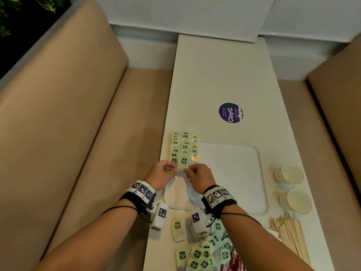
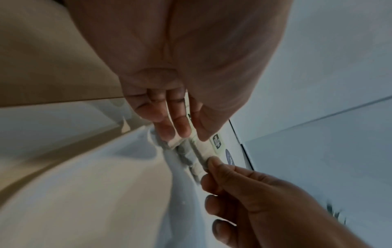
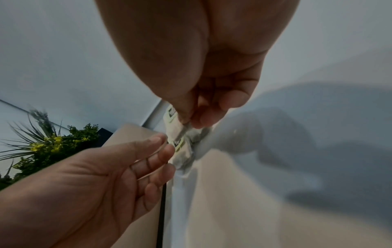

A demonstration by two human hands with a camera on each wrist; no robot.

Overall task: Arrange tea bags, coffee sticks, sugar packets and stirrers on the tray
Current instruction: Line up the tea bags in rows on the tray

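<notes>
A white tray (image 1: 234, 173) lies on the white table. Three rows of green-labelled tea bags (image 1: 184, 146) overlap along its left side. At the near end of the middle row, both hands hold one tea bag (image 1: 183, 162). My left hand (image 1: 172, 168) pinches its left edge and my right hand (image 1: 188, 170) pinches its right edge. The left wrist view shows the left hand (image 2: 191, 132) with the bag (image 2: 204, 149) between thumb and fingers. In the right wrist view the right hand (image 3: 186, 122) nips the bag (image 3: 176, 132) between thumb and forefinger.
A loose pile of tea bags (image 1: 203, 255) lies near the table's front edge, with red sachets (image 1: 234, 261) beside it. Wooden stirrers (image 1: 289, 235) lie at the right, behind them two paper cups (image 1: 291, 173). A purple sticker (image 1: 230, 112) is farther back. Beige benches flank the table.
</notes>
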